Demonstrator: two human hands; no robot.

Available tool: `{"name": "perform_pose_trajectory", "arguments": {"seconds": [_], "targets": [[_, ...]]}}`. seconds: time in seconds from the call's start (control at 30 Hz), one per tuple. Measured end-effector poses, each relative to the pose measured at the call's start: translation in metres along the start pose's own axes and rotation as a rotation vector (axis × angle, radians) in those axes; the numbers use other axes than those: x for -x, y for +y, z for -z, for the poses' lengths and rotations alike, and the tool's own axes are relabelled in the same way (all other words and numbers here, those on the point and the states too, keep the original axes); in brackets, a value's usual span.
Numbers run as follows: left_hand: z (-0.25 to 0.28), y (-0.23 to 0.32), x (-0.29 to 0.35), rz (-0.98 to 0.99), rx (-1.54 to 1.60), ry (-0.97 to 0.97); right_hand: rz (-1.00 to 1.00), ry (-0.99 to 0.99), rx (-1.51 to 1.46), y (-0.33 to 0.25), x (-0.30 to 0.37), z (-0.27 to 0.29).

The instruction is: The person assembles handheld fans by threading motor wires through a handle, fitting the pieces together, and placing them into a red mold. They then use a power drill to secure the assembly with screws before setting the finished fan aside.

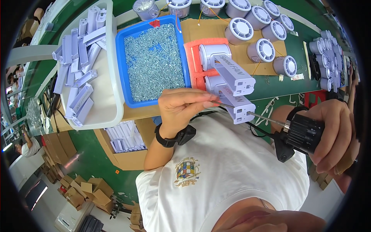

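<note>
My right hand (pixel 333 133) grips the black body of an electric screwdriver (pixel 305 133). Its long thin bit runs leftward through the end of the nearer lavender plastic handle (pixel 240 110) and comes out along the inner side. Thumb and fingers of my left hand (pixel 185 103) are pinched together at the bit's tip; what they hold, if anything, is hidden. Another lavender handle (pixel 235 75) lies just beyond, parallel to the first. Both handles join round fan housings (pixel 215 54) seated in an orange-red foam holder (pixel 190 52).
Left of the holder, a blue tray (pixel 120 58) contains many small screws. A white bin (pixel 112 104) with loose lavender handles stands farther left. Several round fan units (pixel 239 29) with wires stand at the back right. A cardboard box (pixel 112 154) of handles sits below the table edge.
</note>
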State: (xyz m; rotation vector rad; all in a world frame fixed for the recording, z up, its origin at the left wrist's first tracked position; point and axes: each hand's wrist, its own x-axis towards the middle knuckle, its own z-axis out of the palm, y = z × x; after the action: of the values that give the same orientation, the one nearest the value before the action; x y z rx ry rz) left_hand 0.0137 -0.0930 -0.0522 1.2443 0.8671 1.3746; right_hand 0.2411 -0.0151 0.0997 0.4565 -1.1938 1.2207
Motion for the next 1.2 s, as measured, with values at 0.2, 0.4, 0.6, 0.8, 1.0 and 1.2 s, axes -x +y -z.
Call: {"name": "perform_pose_trajectory", "arguments": {"seconds": [0.2, 0.4, 0.6, 0.8, 1.0, 1.2], "targets": [[-0.004, 0.005, -0.011, -0.246, -0.469, -0.003, -0.078, -0.04, 0.078, -0.013, 0.003, -0.005], [0.002, -0.003, -0.01, -0.333, -0.646, -0.006, -0.112, -0.102, 0.204, -0.017, 0.007, -0.022], [0.007, -0.003, -0.007, -0.353, -0.657, -0.008, -0.193, -0.095, 0.332, -0.021, 0.011, -0.03], [0.012, -0.004, -0.003, -0.355, -0.649, -0.019, -0.239, -0.064, 0.459, -0.012, 0.026, -0.037], [0.014, -0.005, 0.0, -0.367, -0.647, -0.004, -0.159, -0.073, 0.412, -0.006, 0.029, -0.04], [0.016, -0.005, -0.001, -0.359, -0.654, -0.016, -0.133, -0.128, 0.446, 0.005, 0.016, -0.041]]}}
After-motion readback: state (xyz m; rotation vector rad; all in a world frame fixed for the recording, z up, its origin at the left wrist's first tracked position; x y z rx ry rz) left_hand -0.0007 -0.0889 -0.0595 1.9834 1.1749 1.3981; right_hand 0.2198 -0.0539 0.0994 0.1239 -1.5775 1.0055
